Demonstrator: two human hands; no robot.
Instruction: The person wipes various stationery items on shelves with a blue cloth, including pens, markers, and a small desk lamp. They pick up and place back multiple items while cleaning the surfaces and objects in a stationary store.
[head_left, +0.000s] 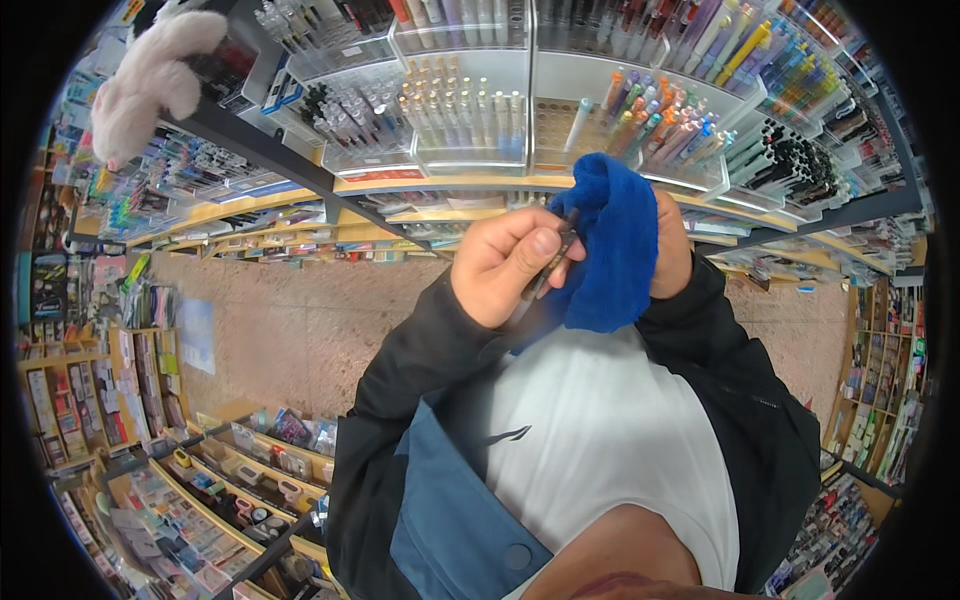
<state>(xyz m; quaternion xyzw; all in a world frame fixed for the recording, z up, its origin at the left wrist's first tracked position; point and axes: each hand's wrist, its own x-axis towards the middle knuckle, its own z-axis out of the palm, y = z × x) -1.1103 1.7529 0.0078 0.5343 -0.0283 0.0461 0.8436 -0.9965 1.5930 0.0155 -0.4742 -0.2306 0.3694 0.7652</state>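
Observation:
My left hand (510, 262) pinches a dark, slim pen (545, 271) between thumb and fingers, its lower end slanting down toward my chest. A blue plush cloth (616, 255) hangs over my right hand (673, 247), which grips it from behind; most of those fingers are hidden by the fabric. The cloth touches the upper end of the pen. Just beyond the hands stands a clear pen rack with a partly filled compartment (555, 124), where one pale blue pen (578, 124) leans apart from the others.
Clear bins of upright pens (465, 120) line the shelf ahead, above a wooden shelf edge (450, 182). A pink plush toy (146, 86) hangs at the upper left. Stationery shelves (232, 487) stand behind on the left, more racks (885, 375) on the right. Reddish floor (300, 322) shows between.

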